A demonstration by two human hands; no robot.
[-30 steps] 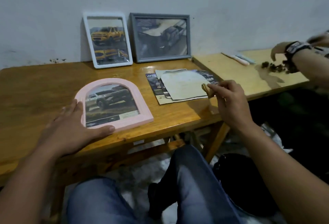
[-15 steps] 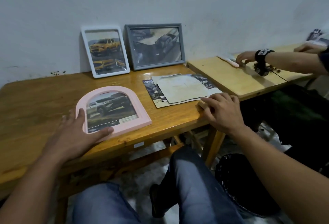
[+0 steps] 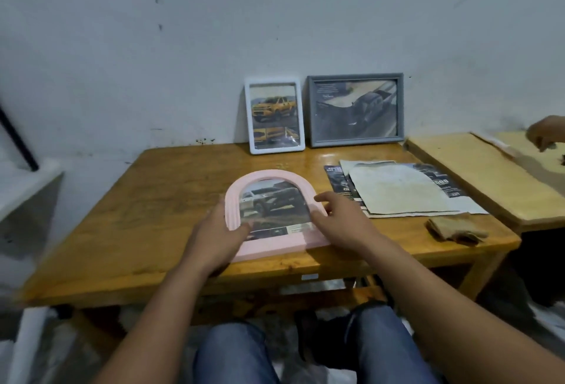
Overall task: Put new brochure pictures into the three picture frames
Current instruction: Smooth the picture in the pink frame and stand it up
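Three frames sit on the wooden tabletop [image 3: 153,215]. The pink arched frame [image 3: 269,243] lies flat at the near edge; the white frame [image 3: 274,115] and grey frame [image 3: 355,109] lean on the far wall, side by side. Right of the pink frame lies a stack of brochure sheets [image 3: 397,191], with a folded tan cloth [image 3: 455,228] nearer. The left hand [image 3: 218,238] grips the pink frame's left side, thumb across its front; the right hand [image 3: 339,218] rests on its right edge, fingers loosely spread. Another person's hand [image 3: 545,134] shows far right.
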